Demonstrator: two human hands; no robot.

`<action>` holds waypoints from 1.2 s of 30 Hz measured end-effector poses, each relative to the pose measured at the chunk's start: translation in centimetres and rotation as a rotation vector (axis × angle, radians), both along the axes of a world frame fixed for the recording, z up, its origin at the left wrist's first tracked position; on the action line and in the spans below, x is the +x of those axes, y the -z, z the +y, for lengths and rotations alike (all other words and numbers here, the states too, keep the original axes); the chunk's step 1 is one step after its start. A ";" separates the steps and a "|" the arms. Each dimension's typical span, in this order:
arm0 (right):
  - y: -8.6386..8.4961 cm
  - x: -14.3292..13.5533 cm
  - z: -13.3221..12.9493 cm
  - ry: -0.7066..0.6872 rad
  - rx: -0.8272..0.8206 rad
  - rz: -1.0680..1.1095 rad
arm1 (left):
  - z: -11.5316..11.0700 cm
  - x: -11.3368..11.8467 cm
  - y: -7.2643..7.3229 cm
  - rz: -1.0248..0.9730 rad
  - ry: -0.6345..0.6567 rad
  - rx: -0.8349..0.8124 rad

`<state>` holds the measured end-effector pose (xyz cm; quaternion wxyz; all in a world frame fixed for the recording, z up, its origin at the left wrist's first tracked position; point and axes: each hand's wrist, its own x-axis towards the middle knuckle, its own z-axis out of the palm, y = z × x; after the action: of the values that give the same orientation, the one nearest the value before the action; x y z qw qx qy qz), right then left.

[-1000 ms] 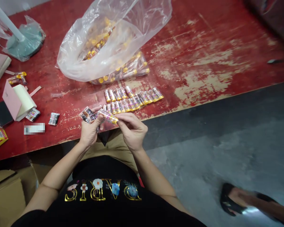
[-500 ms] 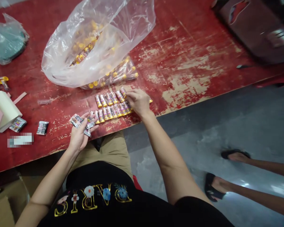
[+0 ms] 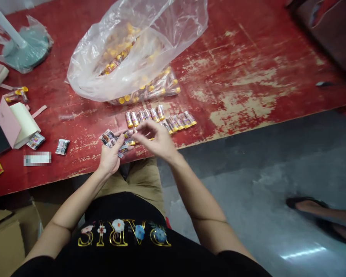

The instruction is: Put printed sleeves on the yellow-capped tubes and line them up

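Observation:
My left hand (image 3: 111,156) is closed on several small printed packets (image 3: 108,137), which fan out past the thumb. Thumb and fingers of my right hand (image 3: 158,141) come together at the right end of these packets, pinching one; its far edge is hidden by the fingers. Just beyond and under the right hand lie two rows of small clear tubes (image 3: 148,114) with yellow ends, side by side on the red table (image 3: 190,80). Part of the nearer row (image 3: 182,120) is covered by my hands.
Behind the rows sits a large clear plastic bag (image 3: 86,82) full of yellow-capped tubes. To the left are an open pink notebook (image 3: 24,123), loose packets (image 3: 62,146) and a plastic-wrapped teal stand base (image 3: 31,54). A person's foot (image 3: 308,206) shows on the floor at right.
My right hand has moved left from the far row of tubes to the packets in my left hand. The view has shifted, so the table things appear further right.

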<state>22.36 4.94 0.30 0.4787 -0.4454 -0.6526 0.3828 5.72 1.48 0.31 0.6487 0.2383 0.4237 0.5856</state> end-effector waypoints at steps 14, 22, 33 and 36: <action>-0.4 -6.6 -1.0 -0.027 -0.077 0.233 | -0.3 -3.2 -0.8 0.021 -0.113 0.081; -0.3 -7.4 -0.5 0.039 -0.077 0.308 | -0.2 -4.7 -0.8 -0.008 -0.186 0.019; -2.9 -8.8 3.8 0.119 0.209 0.051 | 1.7 -7.1 0.2 0.139 -0.402 0.025; -5.4 -8.1 13.3 0.232 0.379 -0.302 | 2.6 -8.9 0.5 0.168 -0.437 0.068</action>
<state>14.28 18.22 5.69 0.4915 -0.4718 -0.7211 0.1257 -3.17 4.13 -0.16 0.4607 0.2103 0.4978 0.7041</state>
